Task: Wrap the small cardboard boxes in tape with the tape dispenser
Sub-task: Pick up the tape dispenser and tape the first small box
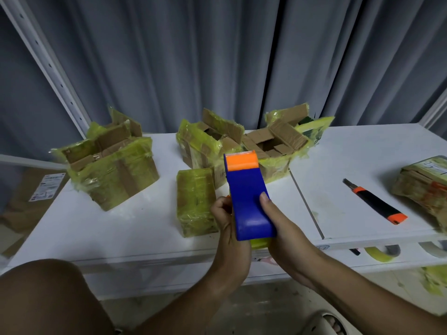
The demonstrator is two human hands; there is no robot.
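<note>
Both my hands hold a blue tape dispenser [249,201] with an orange front, raised above the near edge of the white table [96,228]. My left hand [227,223] grips its left side; my right hand [278,226] grips its right side, thumb on top. A yellow tape roll [260,243] shows under the dispenser's rear. Just left of the dispenser lies a small box [196,201] fully wrapped in yellowish tape. Three opened, tape-covered cardboard boxes stand behind: at the left [111,165], centre [205,143] and right of centre [278,146].
A black and orange utility knife [376,203] lies on the table to the right, with another taped parcel [425,184] at the right edge. Grey curtains hang behind. A flat cardboard piece [31,197] sits lower left. My knee [53,298] and a sandalled foot [331,325] are below.
</note>
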